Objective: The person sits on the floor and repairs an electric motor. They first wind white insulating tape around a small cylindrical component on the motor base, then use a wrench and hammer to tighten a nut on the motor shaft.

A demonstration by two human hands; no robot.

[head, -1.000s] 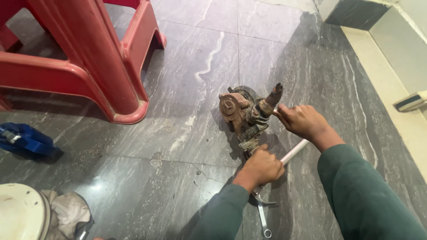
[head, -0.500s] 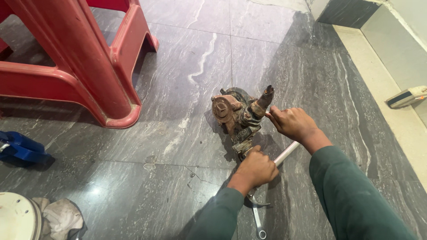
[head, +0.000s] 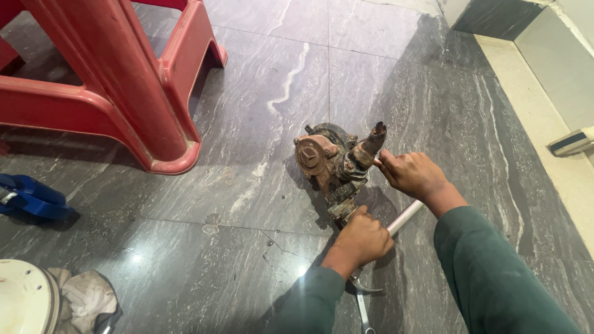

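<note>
I have my right hand [head: 413,174] up against the rusty pump [head: 337,166], fingers curled narrow around the fitting that sticks out of its upper right side, thumb tip touching the corroded metal. My left hand [head: 363,237] sits just below the pump's lower end, fingers closed in a fist over something I cannot make out, knuckles touching the pump's base. A pale pipe [head: 405,217] runs at a slant between my two hands, one end hidden under my left fingers, the other passing beneath my right wrist. Just below my left fist a wrench [head: 362,302] lies flat on the grey stone floor [head: 247,124], its open jaw near my wrist. Well off to the left of my fingers stands a red plastic stool [head: 124,80], with a blue tool [head: 31,198] and a white lid [head: 25,300] on a rag [head: 86,297] farther left.
</note>
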